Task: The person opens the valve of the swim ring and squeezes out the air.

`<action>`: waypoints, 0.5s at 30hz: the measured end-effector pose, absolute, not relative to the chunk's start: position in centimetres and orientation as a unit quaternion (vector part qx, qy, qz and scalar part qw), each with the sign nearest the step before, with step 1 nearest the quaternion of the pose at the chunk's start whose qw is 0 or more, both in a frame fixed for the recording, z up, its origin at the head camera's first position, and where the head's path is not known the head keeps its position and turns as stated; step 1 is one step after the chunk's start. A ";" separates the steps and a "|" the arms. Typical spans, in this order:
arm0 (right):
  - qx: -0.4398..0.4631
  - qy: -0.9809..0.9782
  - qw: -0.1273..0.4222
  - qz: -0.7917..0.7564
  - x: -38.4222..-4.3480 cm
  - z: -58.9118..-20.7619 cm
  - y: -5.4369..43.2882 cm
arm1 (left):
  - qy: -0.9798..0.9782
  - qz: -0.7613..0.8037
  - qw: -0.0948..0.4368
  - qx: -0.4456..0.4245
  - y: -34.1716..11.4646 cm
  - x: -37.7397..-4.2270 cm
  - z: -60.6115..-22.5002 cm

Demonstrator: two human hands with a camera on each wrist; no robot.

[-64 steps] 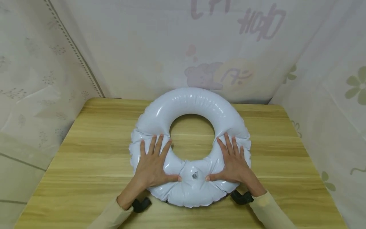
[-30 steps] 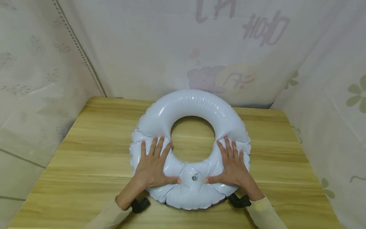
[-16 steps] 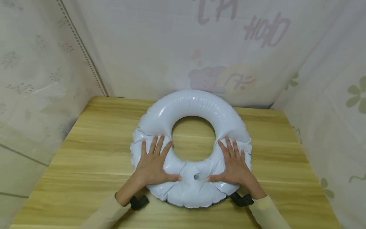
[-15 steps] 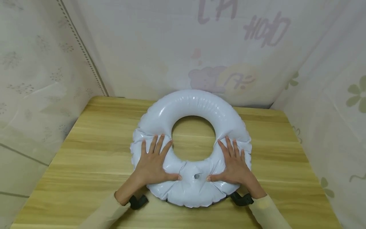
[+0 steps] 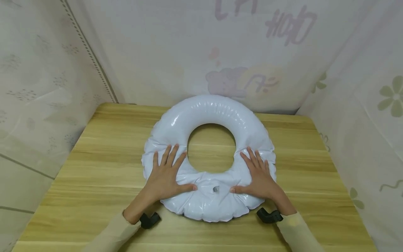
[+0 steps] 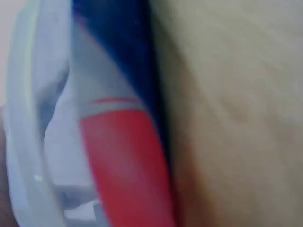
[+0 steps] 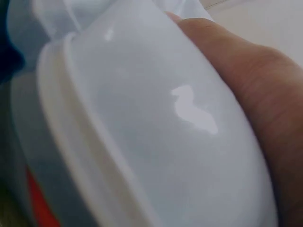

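A white inflatable swim ring [image 5: 209, 108] lies flat on the wooden table, plump at the far side and creased at the near side. My left hand [image 5: 165, 178] presses on its near left part with fingers spread. On the near right part my right hand [image 5: 259, 178] presses in the same way. Between the two thumbs, which point inward, sits a small clear valve [image 5: 216, 189]. The left wrist view shows a red and blue printed underside [image 6: 128, 165] of the ring, blurred. In the right wrist view the ring's white seam edge [image 7: 94, 142] is close up beside the hand.
The wooden table [image 5: 104, 175] reaches to pale printed cloth walls [image 5: 151, 52] at the back and both sides. A black wrist mount [image 5: 150, 220] sits by the left sleeve, another black mount [image 5: 269, 215] by the right.
The near part of the ring has flattened and creased more under my hands. Both hands stay on it, the left thumb slightly farther from the valve. The head view has shifted a little.
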State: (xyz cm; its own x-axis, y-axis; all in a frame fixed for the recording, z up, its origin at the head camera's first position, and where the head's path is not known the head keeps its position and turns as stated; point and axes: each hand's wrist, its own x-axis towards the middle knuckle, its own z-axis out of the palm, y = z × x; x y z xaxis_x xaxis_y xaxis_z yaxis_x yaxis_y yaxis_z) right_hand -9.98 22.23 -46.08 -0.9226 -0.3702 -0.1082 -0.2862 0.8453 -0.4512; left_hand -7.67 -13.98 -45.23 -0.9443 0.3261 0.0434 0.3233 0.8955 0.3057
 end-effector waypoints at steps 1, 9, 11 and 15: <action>-0.172 0.956 0.095 -0.219 -10.0 -46.1 22.2 | 0.973 0.158 0.004 0.168 -14.0 -7.7 -45.1; -0.188 0.949 0.078 -0.240 -9.7 -45.9 22.7 | 0.965 0.201 0.019 0.165 -14.5 -7.3 -44.0; -0.197 0.943 0.080 -0.256 -9.6 -45.5 23.0 | 0.961 0.221 0.030 0.163 -14.7 -7.3 -43.6; -0.215 0.921 0.113 -0.304 -9.7 -44.2 24.1 | 0.946 0.278 0.056 0.156 -15.6 -7.4 -42.2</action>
State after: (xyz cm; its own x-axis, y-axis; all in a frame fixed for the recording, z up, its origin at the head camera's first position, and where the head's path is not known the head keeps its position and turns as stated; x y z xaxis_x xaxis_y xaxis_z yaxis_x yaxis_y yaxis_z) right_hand -9.71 24.11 -44.17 -0.8824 -0.4641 -0.0774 -0.3267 0.7227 -0.6090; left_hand -7.37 -15.59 -42.20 -0.9452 0.3261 -0.0185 0.2643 0.7970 0.5431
